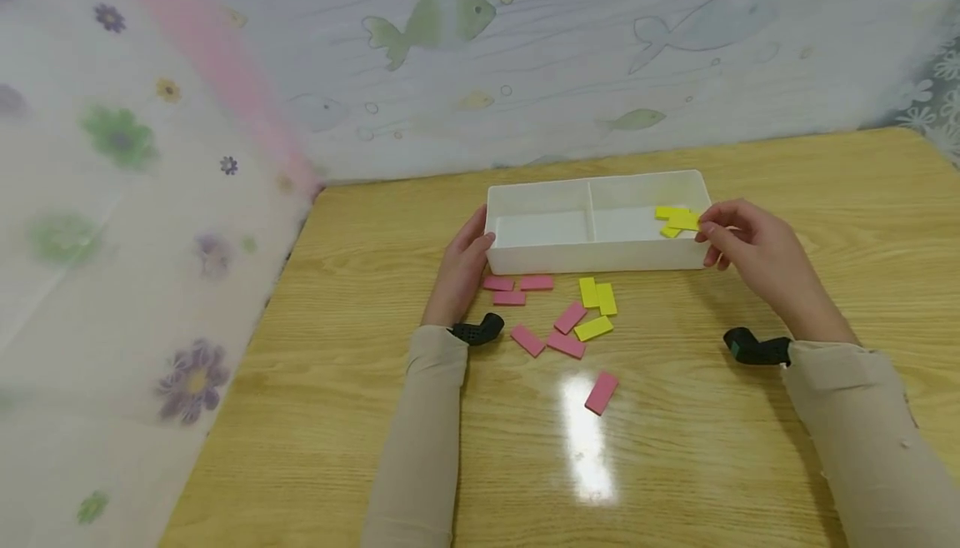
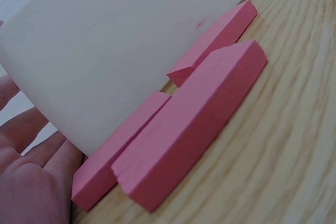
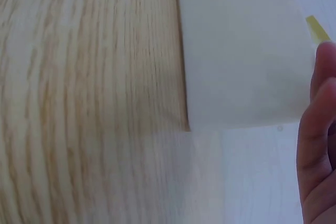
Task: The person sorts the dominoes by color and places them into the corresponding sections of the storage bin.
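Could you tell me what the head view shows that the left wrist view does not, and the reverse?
Only the head view shows the right hand at the tray's right end, the yellow rectangular tiles in the right compartment, and the scattered pink tiles. Only the left wrist view shows the tray's outer wall close up. Both share the white plastic two-compartment tray, the left hand against its left end, three pink rectangular tiles beside it, and the wooden table.

Glossy, smooth wood-grain table (image 1: pixel 750 448); matt white plastic tray (image 1: pixel 592 258); matt, smooth pink tiles (image 1: pixel 567 343) and yellow tiles (image 1: pixel 597 295); soft beige cloth sleeves (image 1: pixel 420 448).
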Available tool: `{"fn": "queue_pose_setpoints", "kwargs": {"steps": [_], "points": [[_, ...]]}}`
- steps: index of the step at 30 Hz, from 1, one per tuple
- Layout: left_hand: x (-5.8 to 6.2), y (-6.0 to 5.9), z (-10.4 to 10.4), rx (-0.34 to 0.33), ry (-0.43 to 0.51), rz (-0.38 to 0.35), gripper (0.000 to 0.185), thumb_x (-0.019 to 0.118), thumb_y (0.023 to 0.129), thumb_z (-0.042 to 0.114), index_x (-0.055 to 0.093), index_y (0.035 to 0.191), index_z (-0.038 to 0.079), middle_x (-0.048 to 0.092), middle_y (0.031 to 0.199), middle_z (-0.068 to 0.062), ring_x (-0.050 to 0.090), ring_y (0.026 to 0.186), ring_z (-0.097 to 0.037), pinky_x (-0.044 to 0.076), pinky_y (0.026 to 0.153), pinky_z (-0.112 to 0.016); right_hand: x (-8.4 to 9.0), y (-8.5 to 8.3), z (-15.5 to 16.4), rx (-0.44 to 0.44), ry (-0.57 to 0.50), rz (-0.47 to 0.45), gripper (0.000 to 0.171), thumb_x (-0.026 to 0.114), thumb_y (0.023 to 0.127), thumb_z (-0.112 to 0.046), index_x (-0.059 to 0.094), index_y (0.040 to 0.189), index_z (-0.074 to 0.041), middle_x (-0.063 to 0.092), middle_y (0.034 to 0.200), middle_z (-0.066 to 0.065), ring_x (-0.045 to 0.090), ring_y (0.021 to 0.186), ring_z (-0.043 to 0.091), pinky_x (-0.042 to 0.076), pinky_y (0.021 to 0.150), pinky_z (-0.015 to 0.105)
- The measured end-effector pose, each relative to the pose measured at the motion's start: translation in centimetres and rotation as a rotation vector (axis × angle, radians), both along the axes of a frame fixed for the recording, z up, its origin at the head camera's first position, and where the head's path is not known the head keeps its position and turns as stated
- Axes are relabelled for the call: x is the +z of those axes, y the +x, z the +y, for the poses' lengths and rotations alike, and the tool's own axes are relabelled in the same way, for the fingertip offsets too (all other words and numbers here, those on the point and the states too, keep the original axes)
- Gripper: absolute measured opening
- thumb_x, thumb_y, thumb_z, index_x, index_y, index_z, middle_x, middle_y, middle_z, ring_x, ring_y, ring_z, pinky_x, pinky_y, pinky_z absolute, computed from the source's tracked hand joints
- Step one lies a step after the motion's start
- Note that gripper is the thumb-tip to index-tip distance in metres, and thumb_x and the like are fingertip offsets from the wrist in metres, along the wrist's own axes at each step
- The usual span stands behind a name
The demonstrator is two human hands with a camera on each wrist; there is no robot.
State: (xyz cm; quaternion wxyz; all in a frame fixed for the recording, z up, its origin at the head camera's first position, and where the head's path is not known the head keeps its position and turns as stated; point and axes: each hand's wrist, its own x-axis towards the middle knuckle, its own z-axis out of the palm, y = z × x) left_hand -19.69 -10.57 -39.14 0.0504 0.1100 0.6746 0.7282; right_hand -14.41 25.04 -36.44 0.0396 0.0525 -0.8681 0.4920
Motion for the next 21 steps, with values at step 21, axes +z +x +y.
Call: {"fn": "queue_pose_setpoints", "kwargs": {"steps": [21], "points": [[-0.16,-0.02,-0.09,0.023,-0.055,0.014,0.050,0.047,0.093,0.020,0.031,0.140,0.016,0.029,0.143,0.002,0.024,0.131,-0.017,0.027,0.101,-0.032,-0.55,-0.21,0.28,-0.038,-0.276,-0.080,0.038,0.049,0.089,-0.036,0.050,0.112,-0.006,0.056,0.096,0.009,0.052,0.064,0.016,0.045,0.057,0.024]]}}
